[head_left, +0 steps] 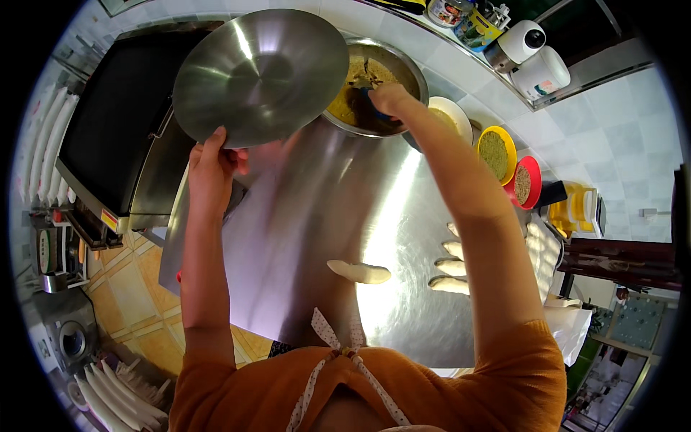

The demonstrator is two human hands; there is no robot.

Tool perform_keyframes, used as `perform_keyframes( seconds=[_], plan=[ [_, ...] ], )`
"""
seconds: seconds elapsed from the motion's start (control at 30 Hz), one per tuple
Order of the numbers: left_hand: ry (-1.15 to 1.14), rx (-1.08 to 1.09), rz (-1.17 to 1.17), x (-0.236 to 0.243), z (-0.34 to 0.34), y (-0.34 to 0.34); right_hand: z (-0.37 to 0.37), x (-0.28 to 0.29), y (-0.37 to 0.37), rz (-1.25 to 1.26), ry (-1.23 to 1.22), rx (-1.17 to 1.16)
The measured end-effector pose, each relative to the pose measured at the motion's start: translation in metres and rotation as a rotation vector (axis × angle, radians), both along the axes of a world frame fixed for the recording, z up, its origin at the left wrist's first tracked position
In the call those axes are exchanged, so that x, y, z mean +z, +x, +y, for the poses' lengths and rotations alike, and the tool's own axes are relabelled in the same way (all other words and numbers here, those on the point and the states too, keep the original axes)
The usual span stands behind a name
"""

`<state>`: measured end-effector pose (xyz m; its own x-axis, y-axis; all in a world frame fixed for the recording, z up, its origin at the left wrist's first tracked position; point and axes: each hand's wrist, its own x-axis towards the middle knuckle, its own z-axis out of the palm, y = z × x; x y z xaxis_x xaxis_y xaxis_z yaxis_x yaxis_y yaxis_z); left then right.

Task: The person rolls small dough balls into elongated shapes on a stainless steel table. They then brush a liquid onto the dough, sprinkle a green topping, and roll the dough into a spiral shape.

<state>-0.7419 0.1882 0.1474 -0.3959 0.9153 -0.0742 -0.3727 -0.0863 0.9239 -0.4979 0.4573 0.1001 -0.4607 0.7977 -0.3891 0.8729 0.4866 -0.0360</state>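
Note:
My left hand (213, 160) grips the near rim of a round steel lid (263, 79), thumb on top, tilting it above the far left of the steel table. Beside it, my right hand (389, 99) reaches into a steel bowl (423, 83) that holds a yellowish filling with dark bits. Its fingers are closed round a dark blue handle (376, 108); the working end of this tool cannot be made out. A single long piece of dough (358, 272) lies mid-table. Several similar dough pieces (451, 267) lie in a row, partly hidden by my right forearm.
A black-lidded cooking appliance (119, 108) stands at the left. Along the right wall are a white bowl (461, 115), a yellow bowl (511, 144) of greenish grains, a red bowl (536, 180) of seeds and a yellow container (576, 209). Jars (446, 11) fill the shelf above the steel table (309, 216).

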Motion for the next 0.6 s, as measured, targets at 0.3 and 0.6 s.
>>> perform_keyframes(
  seconds=[0.3, 0.6],
  plan=[
    [-0.165, -0.147, -0.027, -0.006, 0.074, 0.066, -0.011, 0.056, 0.071, 1.166, -0.324, -0.66],
    [-0.363, -0.401, 0.008, -0.03, 0.132, 0.095, -0.006, 0.006, 0.12, 0.658, 0.144, -0.443]
  ],
)
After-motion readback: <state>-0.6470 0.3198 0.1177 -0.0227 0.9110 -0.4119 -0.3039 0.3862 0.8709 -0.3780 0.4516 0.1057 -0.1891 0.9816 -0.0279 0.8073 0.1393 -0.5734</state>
